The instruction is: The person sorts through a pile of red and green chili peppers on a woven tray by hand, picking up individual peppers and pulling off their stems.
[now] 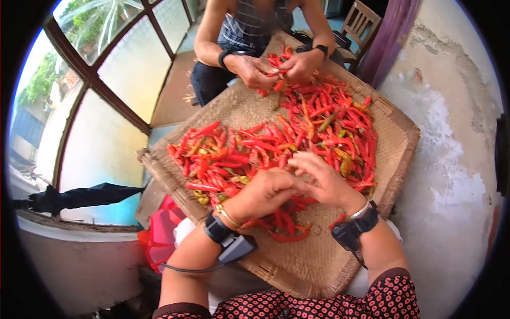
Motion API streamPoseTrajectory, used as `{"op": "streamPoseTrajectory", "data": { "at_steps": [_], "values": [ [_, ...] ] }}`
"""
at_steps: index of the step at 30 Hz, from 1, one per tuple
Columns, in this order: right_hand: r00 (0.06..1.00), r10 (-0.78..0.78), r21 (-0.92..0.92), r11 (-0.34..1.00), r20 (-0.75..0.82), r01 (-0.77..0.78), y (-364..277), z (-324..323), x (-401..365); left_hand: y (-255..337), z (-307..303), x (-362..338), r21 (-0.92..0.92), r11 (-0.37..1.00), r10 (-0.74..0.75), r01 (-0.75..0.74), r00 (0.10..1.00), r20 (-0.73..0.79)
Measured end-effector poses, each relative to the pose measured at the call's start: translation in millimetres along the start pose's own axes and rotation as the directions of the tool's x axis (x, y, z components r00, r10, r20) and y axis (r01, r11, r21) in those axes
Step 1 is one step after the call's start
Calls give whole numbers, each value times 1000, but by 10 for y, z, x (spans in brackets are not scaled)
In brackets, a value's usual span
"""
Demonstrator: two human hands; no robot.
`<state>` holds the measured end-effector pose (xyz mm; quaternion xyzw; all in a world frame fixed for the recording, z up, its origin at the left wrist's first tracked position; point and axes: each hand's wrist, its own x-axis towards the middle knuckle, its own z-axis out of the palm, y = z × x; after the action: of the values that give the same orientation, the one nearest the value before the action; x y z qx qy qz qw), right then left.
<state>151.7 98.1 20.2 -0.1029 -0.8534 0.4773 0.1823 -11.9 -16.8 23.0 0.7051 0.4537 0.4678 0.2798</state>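
Observation:
My left hand [265, 192] and my right hand [330, 183] meet over a heap of red chili peppers [260, 151]. The left fingers are bent and pressed together, pointing toward the right hand. My right fingers curl toward the left ones, their tips close together. Whatever lies between the fingertips is hidden or too small to name. Some chilies in the heap are yellow or greenish. They lie on a square woven bamboo tray [393, 127] with a bound rim. More chilies show beneath and in front of my hands.
Across the tray sits another person [255, 32], whose hands [273, 72] hold several red chilies. Glazed window panels and a black umbrella [101, 196] are at left. A red bag [163, 231] sits below the tray's left side. A wooden chair [361, 26] and a plastered wall [441, 133] are at right.

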Motion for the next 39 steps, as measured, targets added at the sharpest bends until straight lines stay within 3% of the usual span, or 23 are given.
{"op": "streamPoseTrajectory", "data": {
  "at_steps": [3, 5, 6, 8, 10, 12, 14, 16, 18, 20, 22, 24, 26, 28, 30, 32, 34, 36, 37, 38, 39],
  "values": [
    [996, -51, -18, 998, 70, 53, 4, 61, -5, 101, -16, -41, -239, 963, -116, 121, 993, 35],
    [996, 44, 174, 983, 83, -58, -88, 57, -19, 141, -21, -39, -331, 937, -99, 108, 994, 44],
    [996, 33, 179, 983, 85, -48, -92, 40, -27, 124, -4, -66, -372, 919, -117, 131, 991, 60],
    [970, 191, 75, 976, 148, -203, -64, -14, -49, 120, 51, -91, -470, 859, -191, 202, 979, 71],
    [985, 153, -9, 988, 82, -153, 42, -75, -76, 94, 44, -77, -426, 887, -152, 179, 984, 97],
    [961, 249, -164, 960, 118, -228, 32, -241, -86, 75, 66, -86, -467, 858, -243, 214, 970, -2],
    [966, 246, -151, 961, 83, -232, 30, -342, -67, 31, 74, -90, -637, 738, -374, 224, 921, -109],
    [874, 476, 286, 855, -99, -433, 108, -437, -60, -43, 37, -64, -612, 760, -431, 220, 875, -221],
    [870, 364, 484, 858, -334, -173, 161, -508, -11, -140, 24, -85, -626, 738, -481, 251, 847, -228],
    [843, 406, 502, 843, -353, -196, 121, -577, 7, -118, 14, -87, -672, 684, -528, 283, 828, -189],
    [777, 418, 339, 899, -471, -277, 151, -559, -13, -79, 9, -77, -694, 660, -553, 289, 811, -188],
    [831, 398, 297, 908, -388, -297, 172, -489, -51, -30, 17, -50, -718, 634, -580, 289, 791, -194],
    [887, 431, 334, 871, -168, -360, 36, -329, -48, 32, 14, -17, -747, 610, -623, 265, 743, -245],
    [966, 254, 172, 955, -42, -243, 61, -101, -59, 45, 36, -9, -766, 588, -636, 260, 733, -240],
    [1000, 6, -41, 999, 12, -6, 79, 64, -62, 37, 72, -20, -805, 554, -610, 214, 762, -217],
    [993, 67, -39, 997, 95, -64, 32, 90, -69, 26, 112, -41, -834, 506, -614, 222, 772, -167],
    [894, 265, -142, 963, 362, -228, 31, 70, -61, 20, 121, -59, -857, 462, -614, 227, 780, -124],
    [924, 216, -88, 976, 317, -198, 55, 76, -102, 8, 120, -69, -856, 477, -561, 201, 819, -120],
    [877, 330, 41, 930, 350, -366, 17, 40, -105, -4, 116, -75, -857, 476, -559, 197, 820, -122],
    [812, 428, 159, 839, 396, -520, -3, 6, -99, -22, 104, -78, -801, 561, -572, 208, 797, -193],
    [813, 429, 154, 841, 394, -518, 20, -49, -85, -36, 93, -70, -736, 639, -576, 223, 773, -266]
  ]
}}
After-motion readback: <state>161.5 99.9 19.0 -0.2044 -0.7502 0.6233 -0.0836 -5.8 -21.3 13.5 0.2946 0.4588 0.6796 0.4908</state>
